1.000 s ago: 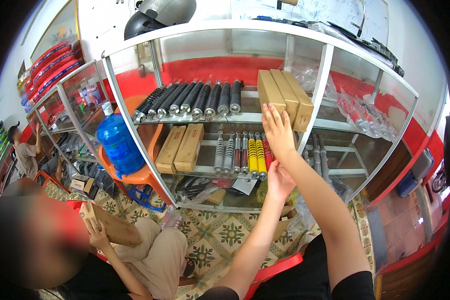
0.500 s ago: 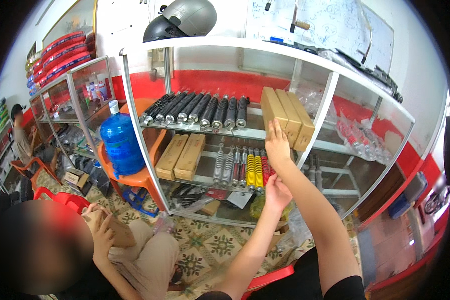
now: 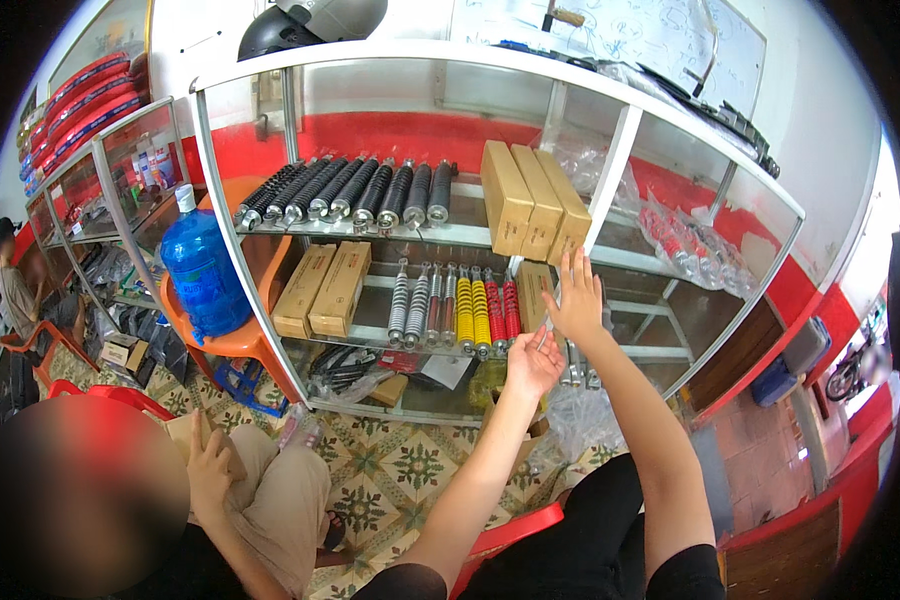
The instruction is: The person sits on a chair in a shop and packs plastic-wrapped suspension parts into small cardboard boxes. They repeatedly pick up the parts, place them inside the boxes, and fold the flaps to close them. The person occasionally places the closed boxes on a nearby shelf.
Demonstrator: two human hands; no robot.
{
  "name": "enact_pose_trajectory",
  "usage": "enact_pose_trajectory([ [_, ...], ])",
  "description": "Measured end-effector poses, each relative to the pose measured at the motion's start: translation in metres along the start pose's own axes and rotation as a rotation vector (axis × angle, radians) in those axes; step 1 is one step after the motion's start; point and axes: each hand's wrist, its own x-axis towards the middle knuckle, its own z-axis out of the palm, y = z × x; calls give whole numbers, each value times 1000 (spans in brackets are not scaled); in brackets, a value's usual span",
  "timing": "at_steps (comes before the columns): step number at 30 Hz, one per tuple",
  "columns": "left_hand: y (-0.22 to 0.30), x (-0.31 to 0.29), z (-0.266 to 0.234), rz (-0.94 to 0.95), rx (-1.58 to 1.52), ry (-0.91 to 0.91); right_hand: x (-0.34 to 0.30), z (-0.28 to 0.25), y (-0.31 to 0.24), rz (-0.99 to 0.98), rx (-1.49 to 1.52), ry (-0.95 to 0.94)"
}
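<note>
My right hand (image 3: 576,298) is held up with its fingers stretched out, just below the front ends of three long tan cartons (image 3: 527,215) on the upper shelf. Another tan carton (image 3: 534,287) stands on the lower shelf, partly covered by this hand. Lower and to the left is my left hand (image 3: 536,366), palm up, its fingers loosely bent and apart; I see nothing gripped in it. Close by on that shelf stands a row of coil-spring shock absorbers: silver (image 3: 408,310), yellow (image 3: 473,312) and red (image 3: 504,308).
Black shock absorbers (image 3: 370,190) line the upper shelf of the glass cabinet (image 3: 625,150). Two cartons (image 3: 322,290) lie lower left. A blue water jug (image 3: 202,265) sits on an orange chair (image 3: 265,262). At lower left a seated person (image 3: 280,490) works nearby. Clear plastic bags (image 3: 580,425) lie below my hands.
My right hand has left the upper cartons' front and dropped beside the lower carton, fingers spread. My left hand has turned palm up. The whole view has shifted; the seated person's hand moved.
</note>
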Motion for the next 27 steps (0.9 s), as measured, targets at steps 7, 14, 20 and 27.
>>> enact_pose_trajectory([
  [7,-3,-2,-5,27,54,71,7,12,-10,64,-375,-64],
  [14,0,22,-50,-6,62,152,-20,9,10,-191,-74,150],
  [20,1,38,-109,92,62,474,-151,92,34,175,273,-147],
  [27,-42,44,-114,37,29,194,-279,152,10,-239,8,-1313],
])
